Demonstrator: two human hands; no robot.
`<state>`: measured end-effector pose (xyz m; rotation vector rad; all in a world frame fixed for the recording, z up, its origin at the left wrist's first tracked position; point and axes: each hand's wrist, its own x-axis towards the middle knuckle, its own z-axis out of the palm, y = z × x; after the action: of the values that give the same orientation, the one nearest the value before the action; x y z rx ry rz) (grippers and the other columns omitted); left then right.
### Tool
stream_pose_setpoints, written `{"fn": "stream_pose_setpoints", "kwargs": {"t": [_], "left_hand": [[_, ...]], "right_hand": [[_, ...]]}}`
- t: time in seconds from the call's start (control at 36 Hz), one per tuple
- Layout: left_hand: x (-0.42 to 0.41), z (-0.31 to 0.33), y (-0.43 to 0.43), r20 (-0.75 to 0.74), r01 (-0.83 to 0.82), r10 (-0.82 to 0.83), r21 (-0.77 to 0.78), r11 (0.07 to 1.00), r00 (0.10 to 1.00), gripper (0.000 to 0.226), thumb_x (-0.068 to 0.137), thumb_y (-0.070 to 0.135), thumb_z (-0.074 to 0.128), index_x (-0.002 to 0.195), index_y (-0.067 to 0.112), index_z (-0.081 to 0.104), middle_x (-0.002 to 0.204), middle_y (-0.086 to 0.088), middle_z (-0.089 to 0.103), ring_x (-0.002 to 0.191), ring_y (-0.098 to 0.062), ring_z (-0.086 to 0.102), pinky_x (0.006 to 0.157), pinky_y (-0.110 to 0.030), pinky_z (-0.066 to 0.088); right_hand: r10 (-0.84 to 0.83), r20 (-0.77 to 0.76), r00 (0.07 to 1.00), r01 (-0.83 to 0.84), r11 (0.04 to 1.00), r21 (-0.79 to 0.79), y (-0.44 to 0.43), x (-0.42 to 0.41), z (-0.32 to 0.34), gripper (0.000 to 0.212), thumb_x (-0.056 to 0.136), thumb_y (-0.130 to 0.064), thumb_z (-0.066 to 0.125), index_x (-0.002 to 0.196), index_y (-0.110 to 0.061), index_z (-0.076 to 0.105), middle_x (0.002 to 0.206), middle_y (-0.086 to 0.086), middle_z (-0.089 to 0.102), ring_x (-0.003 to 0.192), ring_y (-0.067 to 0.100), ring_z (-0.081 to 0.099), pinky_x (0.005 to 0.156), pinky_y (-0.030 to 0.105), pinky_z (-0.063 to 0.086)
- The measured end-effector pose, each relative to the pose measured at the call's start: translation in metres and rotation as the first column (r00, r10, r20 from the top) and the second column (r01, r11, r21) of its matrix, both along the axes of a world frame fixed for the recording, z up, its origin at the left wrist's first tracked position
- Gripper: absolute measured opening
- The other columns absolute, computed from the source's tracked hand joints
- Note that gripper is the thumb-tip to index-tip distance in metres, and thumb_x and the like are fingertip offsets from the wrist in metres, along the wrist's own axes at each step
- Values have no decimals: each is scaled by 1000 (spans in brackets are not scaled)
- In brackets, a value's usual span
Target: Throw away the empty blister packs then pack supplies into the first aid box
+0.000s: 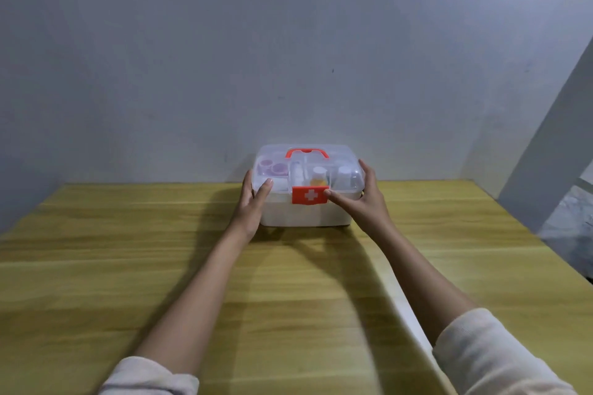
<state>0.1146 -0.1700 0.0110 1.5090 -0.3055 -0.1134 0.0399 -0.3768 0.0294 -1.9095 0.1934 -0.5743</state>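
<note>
Hands (253,202) (362,199) clasp the closed first aid box (305,216) on the wooden table (128,250).

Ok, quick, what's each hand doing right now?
Left hand: grips the left end of the white plastic first aid box with clear lid.
Right hand: grips its right end, thumb at the red latch.

Your first aid box (305,215) stands at the far edge of the table (128,234), close against the wall (288,58), so there is little room to pass behind it. Your left hand (253,199) holds its left side and your right hand (362,199) holds its right, blocking both flanks. Bare wood runs wide on either side and between your forearms. A slanted white panel (545,138) closes off the far right corner.
</note>
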Motion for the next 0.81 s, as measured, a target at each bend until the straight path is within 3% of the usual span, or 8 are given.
{"fn": "stream_pose_setpoints", "kwargs": {"t": [0.11, 0.25, 0.47, 0.53, 0.67, 0.75, 0.81], "left_hand": [[11, -2, -3, 1, 9, -9, 11, 1000, 1000, 115, 62, 69, 59, 157, 20, 16, 163, 2, 26, 149, -13, 26, 124, -41, 20], [22, -2, -4, -5, 20, -20, 15, 1000, 1000, 117, 62, 69, 60, 158, 19, 15, 163, 3, 24, 149, -12, 24, 124, -39, 19], [37, -10, 0, -11, 74, -74, 3, 997, 997, 123, 61, 76, 70, 157, 23, 15, 163, 2, 27, 149, -15, 27, 123, -44, 22], [34, -9, 0, -13, 60, -60, 39, 997, 998, 119, 65, 77, 67, 158, 25, 13, 164, 5, 22, 150, -12, 23, 124, -41, 19], [27, -12, -5, 84, -71, 56, 186, 980, 995, 82, 93, 55, 48, 158, 21, 11, 166, 5, 14, 152, -13, 14, 123, -33, 14], [24, -14, -4, 193, -199, 138, 344, 918, 972, 88, 90, 64, 46, 157, 14, 18, 165, -4, 19, 152, -20, 17, 124, -39, 16], [19, -21, -2, 251, -238, 135, 447, 862, 958, 93, 85, 68, 48, 154, 9, 26, 161, -11, 29, 150, -26, 24, 122, -45, 21]], "right_hand": [[10, 2, 1000, -10, 1000, 4, -2, 8, 0, 95, 64, -39, 82, 140, -26, 26, 140, 1, 46, 126, 17, 47, 103, 35, 43], [9, -16, 1000, -9, 1000, -9, -5, 17, 0, 97, 63, -43, 81, 140, -27, 24, 141, 2, 45, 127, 19, 47, 105, 42, 43], [24, -20, 1000, -24, 1000, -4, -5, 20, 0, 96, 68, -38, 79, 143, -27, 20, 144, 3, 41, 129, 20, 43, 104, 34, 41], [22, -21, 1000, -23, 1000, -17, -4, 19, 1, 96, 70, -38, 77, 144, -26, 18, 147, 3, 38, 131, 20, 41, 103, 33, 39], [22, -103, 994, -27, 998, -48, -3, 15, 0, 105, 75, -45, 71, 149, -21, 0, 156, 3, 22, 142, 20, 27, 112, 36, 29], [20, -152, 988, -34, 995, -89, -3, 10, -2, 106, 77, -49, 66, 148, -19, -7, 156, 4, 21, 142, 22, 25, 114, 37, 29], [-1, -159, 987, -20, 991, -131, -2, 4, -6, 100, 79, -47, 65, 149, -18, -2, 155, 4, 24, 141, 21, 27, 114, 38, 30]]}}
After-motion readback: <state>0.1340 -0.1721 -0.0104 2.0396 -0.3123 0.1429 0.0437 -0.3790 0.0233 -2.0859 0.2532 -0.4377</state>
